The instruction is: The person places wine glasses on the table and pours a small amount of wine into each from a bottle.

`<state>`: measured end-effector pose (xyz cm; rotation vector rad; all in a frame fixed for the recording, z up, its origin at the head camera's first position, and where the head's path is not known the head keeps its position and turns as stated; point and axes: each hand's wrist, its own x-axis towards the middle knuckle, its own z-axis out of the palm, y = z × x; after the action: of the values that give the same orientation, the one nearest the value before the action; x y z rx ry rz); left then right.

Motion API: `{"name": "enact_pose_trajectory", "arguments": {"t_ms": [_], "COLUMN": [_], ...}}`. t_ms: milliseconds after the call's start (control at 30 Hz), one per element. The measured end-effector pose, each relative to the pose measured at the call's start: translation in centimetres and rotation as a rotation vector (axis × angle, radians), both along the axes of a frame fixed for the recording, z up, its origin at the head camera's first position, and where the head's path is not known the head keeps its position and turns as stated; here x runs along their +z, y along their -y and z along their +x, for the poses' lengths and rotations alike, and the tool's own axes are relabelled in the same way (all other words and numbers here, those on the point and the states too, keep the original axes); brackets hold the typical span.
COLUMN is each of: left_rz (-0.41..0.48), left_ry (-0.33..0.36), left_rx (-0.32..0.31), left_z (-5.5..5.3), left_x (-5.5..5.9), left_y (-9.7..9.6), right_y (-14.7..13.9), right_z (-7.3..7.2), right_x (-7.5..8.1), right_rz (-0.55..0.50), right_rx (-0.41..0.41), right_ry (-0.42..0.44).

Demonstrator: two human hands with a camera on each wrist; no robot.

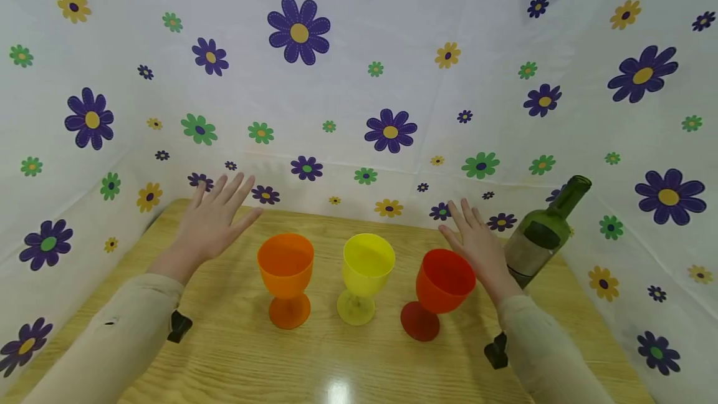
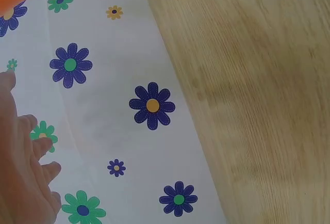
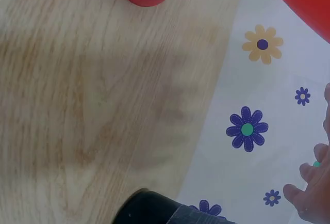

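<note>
- Left hand [image 1: 215, 223]: released, its fingers straight and fanned apart, the thumb stretched out toward the right; it grasps nothing.
- It is raised at the left, near the orange goblet [image 1: 287, 282], with a gap between thumb and rim in the head view.
- In the left wrist view the fingers show at the left edge against the flowered cloth [image 1: 359, 86], with a blurred orange part of the goblet in the upper corner.
- Right hand [image 1: 477, 242]: also released, fingers extended and slightly spread, grasping nothing.
- It lies between the red goblet [image 1: 442, 297] and the green bottle [image 1: 541, 229]; in the head view its edge meets the outline of the goblet, yet the right wrist view shows the fingers apart from the red bowl.
- The three goblets stand upright in a row on the wooden desk [image 1: 224, 360]: orange at left, yellow goblet [image 1: 364, 279] in the middle, red at right, each apart from the next.
- The bottle is at the far right, partly behind the right hand and wrist, its neck slanting up and right in the head view; it has a pale label with a dark patch.
</note>
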<state>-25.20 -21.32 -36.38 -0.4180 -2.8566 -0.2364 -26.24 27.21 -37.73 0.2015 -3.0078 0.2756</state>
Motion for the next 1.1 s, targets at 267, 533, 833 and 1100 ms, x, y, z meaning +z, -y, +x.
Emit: {"name": "enact_pose_trajectory", "arguments": {"t_ms": [267, 533, 833, 1100], "left_rz": [0.118, 0.359, 0.581, 0.761], "left_ry": [-0.055, -0.101, -0.143, -0.053], "left_rx": [-0.038, -0.107, -0.227, -0.202], "left_z": [2.1, 4.6, 7.1, 8.3], "left_x": [-0.1, -0.5, -1.3, -2.4], "left_y": [-0.6, -1.2, -2.7, -4.4], "right_y": [-0.6, -0.9, -0.8, -0.5], "right_z": [1.0, 2.7, 4.5, 6.3], "right_x": [-0.6, -0.8, -1.1, -0.5], "right_rz": [-0.269, -0.560, -0.715, -0.768], "right_rx": [-0.011, -0.035, -0.059, -0.088], "right_ry": [-0.041, -0.053, -0.051, -0.129]}}
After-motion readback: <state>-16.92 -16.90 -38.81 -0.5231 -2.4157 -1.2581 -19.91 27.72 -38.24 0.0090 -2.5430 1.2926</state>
